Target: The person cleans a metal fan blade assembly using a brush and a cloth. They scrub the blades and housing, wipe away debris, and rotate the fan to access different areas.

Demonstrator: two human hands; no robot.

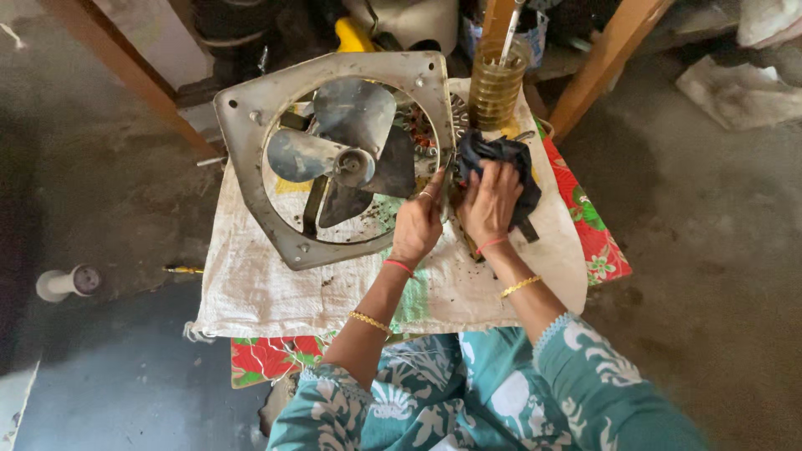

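Wiping of an exhaust fan (334,159) lying on the sack-covered table (251,284): right hand (491,200) presses a dark rag (501,163) at its frame edge, left hand (416,224), fingers curled, steadies the rim; continued rubbing probably needs firm bracing.

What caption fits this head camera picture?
Left hand steadies a metal fan; right hand presses a dark rag.

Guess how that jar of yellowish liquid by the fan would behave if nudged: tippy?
The jar is tall, narrow and nearly full, so probably heavy for its size and top-heavy. It sits near the edge of the cloth-covered table, on soft woven cloth, so a push may tip rather than slide it. The rod standing in it adds leverage.
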